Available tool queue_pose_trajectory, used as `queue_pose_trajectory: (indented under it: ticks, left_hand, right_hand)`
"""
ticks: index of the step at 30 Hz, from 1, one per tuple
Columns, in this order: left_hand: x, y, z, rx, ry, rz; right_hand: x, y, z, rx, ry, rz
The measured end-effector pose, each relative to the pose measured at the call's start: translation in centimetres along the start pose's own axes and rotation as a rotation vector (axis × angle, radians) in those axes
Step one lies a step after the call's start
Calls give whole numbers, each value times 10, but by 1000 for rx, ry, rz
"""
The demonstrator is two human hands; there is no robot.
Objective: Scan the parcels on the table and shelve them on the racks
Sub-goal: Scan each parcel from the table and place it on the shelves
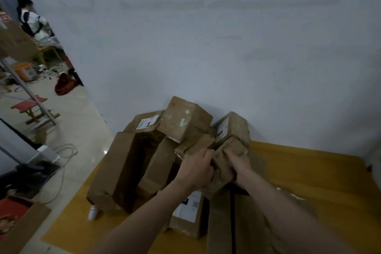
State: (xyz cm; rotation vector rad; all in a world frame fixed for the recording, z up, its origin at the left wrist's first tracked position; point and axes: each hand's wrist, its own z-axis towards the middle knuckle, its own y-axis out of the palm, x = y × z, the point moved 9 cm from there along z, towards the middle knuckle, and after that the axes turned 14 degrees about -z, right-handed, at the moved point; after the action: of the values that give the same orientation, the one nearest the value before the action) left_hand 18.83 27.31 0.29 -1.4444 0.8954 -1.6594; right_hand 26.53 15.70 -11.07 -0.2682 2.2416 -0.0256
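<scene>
A small brown parcel (224,163) is gripped from both sides, the left hand (195,168) curled round its left edge and the right hand (240,168) clasped on its right. It is held just above the yellow table (321,173). Beyond the hands, more cardboard parcels (183,121) are piled against the wall (206,47); a tall box (117,169) leans to the left hand's left.

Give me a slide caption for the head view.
Both hands, left hand and right hand, grip a small cardboard parcel from the pile on the yellow table.
</scene>
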Motion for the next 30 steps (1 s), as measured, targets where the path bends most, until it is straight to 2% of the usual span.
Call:
queue_pose_trajectory:
  ticks: [4,7,9,12,16,21,27,30]
  left_hand:
    - [51,24,-10,-34,350,68]
    - [72,34,-17,-136,426,-5]
    - [76,26,-22,-98,463,-98]
    - [53,15,-18,-3,384,-237]
    - [33,34,-9,-91,198,-341]
    - [85,90,-21,-339,192,-418]
    - [170,150,-66,-737,92,-869]
    - [204,162,-88,-860,28,-993]
  right_hand:
    - [-10,-31,-19,8,-45,-192]
    - [7,-52,-30,-14,13,-208]
    - [21,-63,-40,-31,20,-146]
    - [36,-78,-62,-78,-38,-30]
    - [53,-108,-104,7,-156,73]
    - [96,-160,-152,212,-204,184]
    - [153,-227,-207,389,-167,308]
    - [174,-256,-222,425,-180,308]
